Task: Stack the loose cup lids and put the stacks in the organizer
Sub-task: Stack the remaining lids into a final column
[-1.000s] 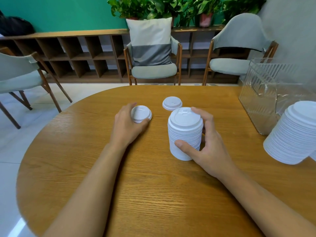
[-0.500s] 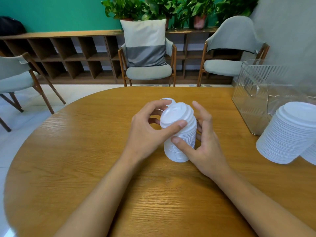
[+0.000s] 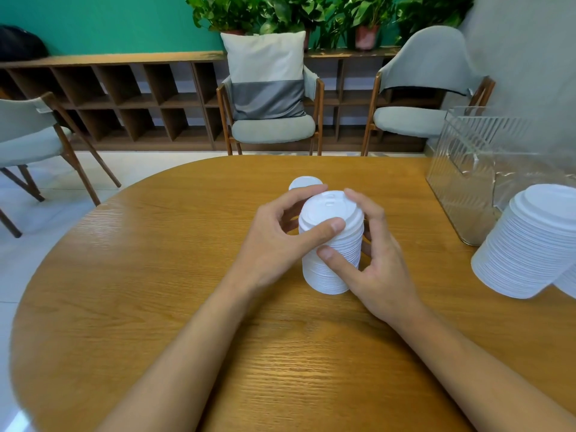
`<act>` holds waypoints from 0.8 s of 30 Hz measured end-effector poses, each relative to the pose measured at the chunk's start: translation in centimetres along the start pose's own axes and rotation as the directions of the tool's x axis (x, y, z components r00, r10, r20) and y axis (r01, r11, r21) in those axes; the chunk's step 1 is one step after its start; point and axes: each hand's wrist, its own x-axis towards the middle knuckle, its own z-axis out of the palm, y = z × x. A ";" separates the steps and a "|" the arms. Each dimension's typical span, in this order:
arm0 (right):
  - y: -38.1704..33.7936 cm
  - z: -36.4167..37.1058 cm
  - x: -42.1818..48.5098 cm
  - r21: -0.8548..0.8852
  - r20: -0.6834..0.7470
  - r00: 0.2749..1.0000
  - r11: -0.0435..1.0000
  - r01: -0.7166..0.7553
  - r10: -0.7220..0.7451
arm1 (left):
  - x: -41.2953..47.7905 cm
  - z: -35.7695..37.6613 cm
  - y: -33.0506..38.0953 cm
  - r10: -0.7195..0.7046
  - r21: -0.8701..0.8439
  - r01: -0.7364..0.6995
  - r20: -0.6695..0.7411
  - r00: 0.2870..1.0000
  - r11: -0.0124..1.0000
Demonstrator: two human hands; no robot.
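A tall stack of white cup lids [image 3: 332,244] stands upright on the round wooden table [image 3: 156,275], near its middle. My left hand [image 3: 277,241] pinches the top lid of that stack between thumb and fingers. My right hand [image 3: 374,257] wraps the stack's right side, thumb across its front. One loose white lid [image 3: 304,183] lies flat on the table just behind my left hand, partly hidden by my fingers. A clear ribbed organizer [image 3: 477,169] stands at the table's right edge. A second, taller lid stack [image 3: 530,244] leans at the far right.
The edge of another lid stack [image 3: 568,283] shows at the right border. Grey chairs [image 3: 271,126] stand beyond the table's far edge, with a low wooden shelf unit [image 3: 124,98] and potted plants behind them.
My left hand carried a loose lid from the table onto the top of the stack and now presses it level. My right hand stayed on the stack.
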 end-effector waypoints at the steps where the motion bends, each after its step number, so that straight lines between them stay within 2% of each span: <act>1: -0.1 0.0 0.0 0.003 0.003 1.000 1.000 -0.002 0.002 | 0.0 0.1 0.0 0.001 0.000 -0.001 -0.007 1.000 1.000; 7: -0.3 0.0 0.0 0.057 0.000 0.999 0.998 -0.034 0.034 | 0.1 1.0 -0.5 0.028 0.035 -0.026 -0.056 0.998 0.999; 19: -0.2 0.0 -0.1 0.008 0.004 1.000 1.000 -0.024 0.024 | 0.3 0.3 -2.4 0.072 0.050 -0.073 0.022 0.997 0.996; 22: 0.2 -0.1 0.0 -0.018 -0.047 0.999 1.000 -0.012 0.012 | 1.5 -0.9 -3.8 0.050 0.122 -0.036 -0.117 0.992 0.992; 24: 0.4 -0.1 0.1 -0.021 -0.078 0.997 1.000 -0.006 0.005 | 3.1 -1.8 -5.4 0.080 0.299 -0.006 -0.234 0.969 0.954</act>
